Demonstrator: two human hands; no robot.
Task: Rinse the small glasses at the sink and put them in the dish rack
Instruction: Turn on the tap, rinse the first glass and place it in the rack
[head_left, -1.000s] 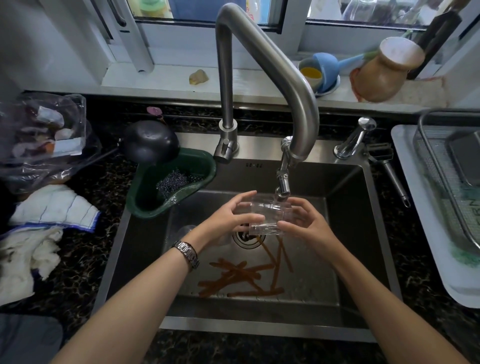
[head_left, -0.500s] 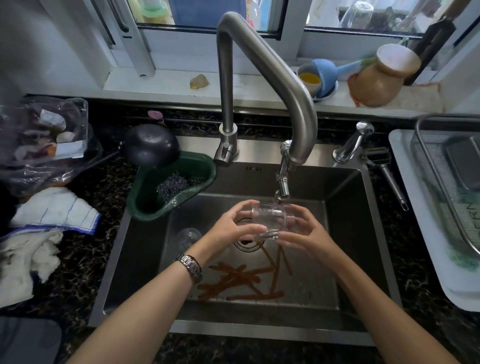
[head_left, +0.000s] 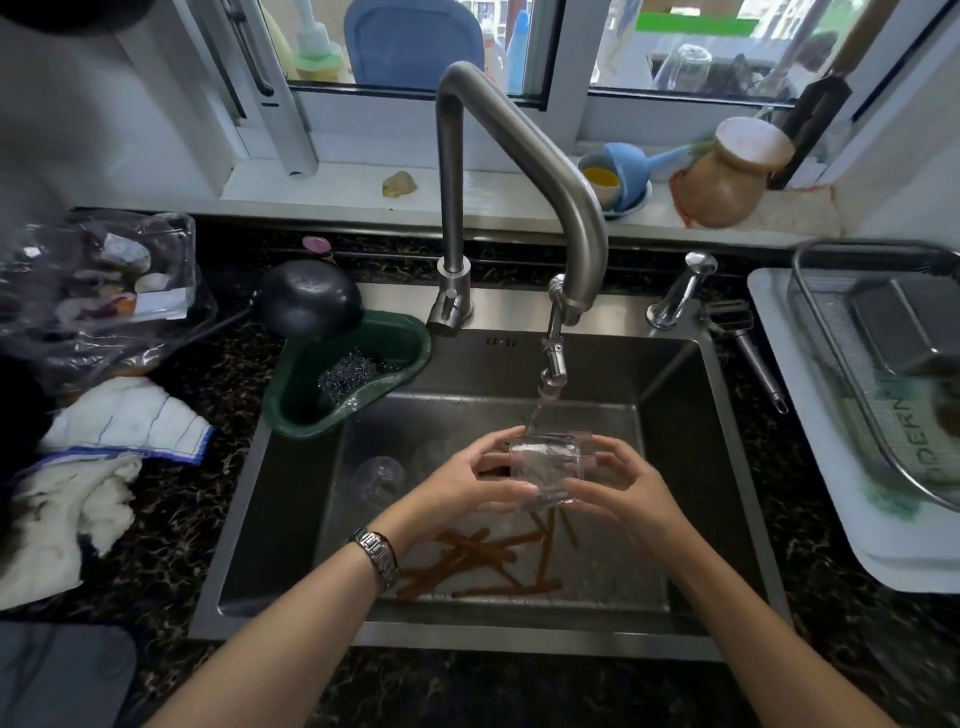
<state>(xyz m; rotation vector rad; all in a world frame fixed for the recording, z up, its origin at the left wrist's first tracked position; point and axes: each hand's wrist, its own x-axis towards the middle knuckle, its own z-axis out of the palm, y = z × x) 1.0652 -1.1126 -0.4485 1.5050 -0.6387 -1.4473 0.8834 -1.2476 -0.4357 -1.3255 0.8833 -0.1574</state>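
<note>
Left hand (head_left: 467, 480): we curl our fingers round the small glass (head_left: 548, 470);
Right hand (head_left: 621, 486): curled round the glass at 3 o'clock;
Tap (head_left: 553, 364): at 12 o'clock, water running onto the glass

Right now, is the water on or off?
On. A stream runs from the tap down onto the glass held in both hands.
</note>
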